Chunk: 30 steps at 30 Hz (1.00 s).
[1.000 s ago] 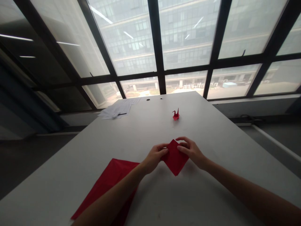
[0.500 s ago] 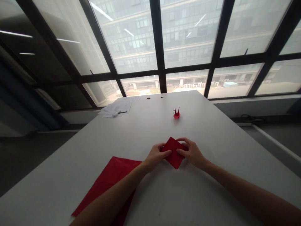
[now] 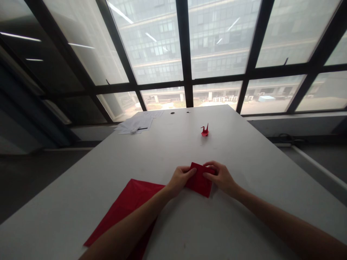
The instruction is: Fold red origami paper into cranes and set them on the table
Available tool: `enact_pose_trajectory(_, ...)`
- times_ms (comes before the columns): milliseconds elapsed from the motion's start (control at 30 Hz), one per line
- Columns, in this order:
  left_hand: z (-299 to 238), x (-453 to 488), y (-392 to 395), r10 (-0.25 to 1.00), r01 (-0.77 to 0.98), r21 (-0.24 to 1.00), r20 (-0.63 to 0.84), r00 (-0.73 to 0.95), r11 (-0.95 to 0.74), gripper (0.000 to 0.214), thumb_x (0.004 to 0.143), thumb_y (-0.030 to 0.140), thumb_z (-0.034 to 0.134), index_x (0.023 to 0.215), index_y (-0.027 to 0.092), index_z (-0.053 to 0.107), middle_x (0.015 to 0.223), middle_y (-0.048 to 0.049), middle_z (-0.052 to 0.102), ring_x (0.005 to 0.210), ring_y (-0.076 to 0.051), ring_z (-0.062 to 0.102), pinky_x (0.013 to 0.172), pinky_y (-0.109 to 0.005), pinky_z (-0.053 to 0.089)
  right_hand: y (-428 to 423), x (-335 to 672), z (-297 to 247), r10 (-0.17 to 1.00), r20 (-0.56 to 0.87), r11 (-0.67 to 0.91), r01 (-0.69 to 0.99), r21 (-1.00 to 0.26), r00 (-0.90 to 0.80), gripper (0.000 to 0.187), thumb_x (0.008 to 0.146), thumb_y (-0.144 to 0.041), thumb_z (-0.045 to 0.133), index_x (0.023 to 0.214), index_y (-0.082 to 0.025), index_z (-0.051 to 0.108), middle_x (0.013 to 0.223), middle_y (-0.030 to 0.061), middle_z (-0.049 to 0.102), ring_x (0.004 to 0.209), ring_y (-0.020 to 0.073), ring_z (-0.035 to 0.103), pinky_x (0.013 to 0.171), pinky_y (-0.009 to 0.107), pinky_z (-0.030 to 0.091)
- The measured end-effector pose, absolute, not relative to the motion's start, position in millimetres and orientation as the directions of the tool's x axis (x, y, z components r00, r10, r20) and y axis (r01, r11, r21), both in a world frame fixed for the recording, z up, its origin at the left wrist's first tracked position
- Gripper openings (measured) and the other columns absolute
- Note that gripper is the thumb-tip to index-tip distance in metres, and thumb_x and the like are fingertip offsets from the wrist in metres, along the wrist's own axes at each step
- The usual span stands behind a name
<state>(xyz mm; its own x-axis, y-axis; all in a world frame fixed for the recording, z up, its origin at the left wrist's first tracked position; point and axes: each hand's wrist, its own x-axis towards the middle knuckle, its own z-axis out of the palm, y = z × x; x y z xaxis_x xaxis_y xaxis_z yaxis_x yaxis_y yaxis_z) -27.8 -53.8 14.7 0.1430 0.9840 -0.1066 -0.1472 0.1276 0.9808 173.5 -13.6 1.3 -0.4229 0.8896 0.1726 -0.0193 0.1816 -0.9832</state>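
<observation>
A small folded square of red paper is held between my two hands, just above or on the white table. My left hand pinches its left edge, thumb on top and fingers behind. On the other side my right hand grips the upper right corner, the thumb pressed on the front and the index finger curled over the top. Beneath my left forearm lies a larger sheet of red paper, partly hidden by the arm. Farther back stands a red origami crane.
White papers with a dark pen and a crumpled pale piece lie at the table's far left. The white table narrows toward large framed windows. Two small holes sit near its far edge.
The folded red paper has turned in my hands, from standing on a corner to a more level, slightly slanted square. The view has shifted a little. The crane and large sheet stay put.
</observation>
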Motion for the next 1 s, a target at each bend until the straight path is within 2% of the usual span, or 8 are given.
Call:
enact_pose_trajectory(133,18,-24,-59,0.993,-0.156,0.986,-0.033,0.115,0.051,0.040,0.079,0.045,0.076,0.098,0.010,0.075,0.094,-0.0106,0.076,0.076,-0.021,0.068,0.070,-0.030,0.051,-13,175,0,0.900,0.182,0.209,0.027,-0.977,-0.396,0.020,0.077,-0.034,0.073,0.082,-0.016,0.067,0.073,0.0020,0.068,0.066,0.0170,0.061,0.058,0.028,0.049)
enact_pose_trajectory(233,20,-20,-61,0.998,-0.158,0.987,-0.006,0.056,0.014,0.039,0.079,0.048,0.076,0.088,0.010,0.074,0.083,-0.0079,0.074,0.067,-0.017,0.064,0.061,-0.026,0.049,-15,177,3,0.886,0.195,0.214,-0.001,-0.977,-0.422,0.020,0.077,-0.036,0.073,0.083,-0.017,0.067,0.073,0.0009,0.067,0.065,0.0160,0.059,0.058,0.027,0.048)
enact_pose_trajectory(333,19,-20,-61,1.000,-0.230,0.973,0.001,0.000,0.000,0.047,0.083,0.056,0.069,0.082,0.010,0.073,0.072,-0.0067,0.070,0.061,-0.015,0.060,0.056,-0.024,0.046,-19,178,8,0.868,0.147,0.131,-0.067,-0.989,-0.475,0.023,0.080,-0.039,0.072,0.087,-0.017,0.067,0.075,0.0013,0.068,0.067,0.0159,0.060,0.059,0.026,0.048)
enact_pose_trajectory(467,14,-23,-58,0.999,-0.287,0.957,0.036,-0.003,-0.036,0.044,0.082,0.051,0.072,0.101,0.012,0.075,0.085,-0.0093,0.072,0.076,-0.018,0.064,0.069,-0.028,0.051,-20,180,11,0.837,0.060,0.003,-0.105,-0.994,-0.544,0.029,0.079,-0.043,0.073,0.092,-0.017,0.067,0.082,0.0026,0.071,0.069,0.0171,0.063,0.060,0.027,0.049)
enact_pose_trajectory(700,13,-25,-59,0.987,-0.248,0.963,0.132,0.096,-0.105,0.045,0.080,0.038,0.078,0.118,0.016,0.068,0.104,-0.0099,0.072,0.093,-0.021,0.065,0.084,-0.032,0.051,-16,182,12,0.828,-0.035,-0.148,-0.159,-0.976,-0.559,0.045,0.077,-0.048,0.076,0.110,-0.021,0.061,0.092,0.0057,0.074,0.073,0.0199,0.068,0.063,0.031,0.053)
enact_pose_trajectory(767,14,-24,-59,0.983,-0.204,0.972,0.145,0.111,-0.120,0.040,0.080,0.035,0.078,0.114,0.016,0.068,0.108,-0.0101,0.071,0.096,-0.022,0.065,0.083,-0.030,0.052,-15,181,11,0.837,-0.021,-0.114,-0.137,-0.984,-0.547,0.043,0.077,-0.047,0.076,0.108,-0.019,0.063,0.092,0.0064,0.074,0.075,0.0200,0.068,0.065,0.031,0.054)
enact_pose_trajectory(867,15,-23,-58,0.985,-0.157,0.979,0.144,0.100,-0.127,0.032,0.081,0.035,0.076,0.104,0.016,0.067,0.108,-0.0099,0.070,0.096,-0.022,0.065,0.081,-0.030,0.052,-15,178,7,0.865,0.083,0.045,-0.087,-0.995,-0.495,0.036,0.077,-0.044,0.076,0.100,-0.017,0.066,0.094,0.0071,0.073,0.083,0.0215,0.068,0.070,0.032,0.054)
enact_pose_trajectory(1000,13,-21,-56,0.992,-0.093,0.990,0.112,0.050,-0.107,0.035,0.078,0.035,0.078,0.105,0.016,0.068,0.097,-0.0082,0.072,0.091,-0.021,0.066,0.078,-0.029,0.053,-15,175,0,0.894,0.169,0.186,0.000,-0.983,-0.415,0.031,0.077,-0.040,0.076,0.097,-0.018,0.066,0.090,0.0059,0.071,0.081,0.0215,0.067,0.068,0.032,0.055)
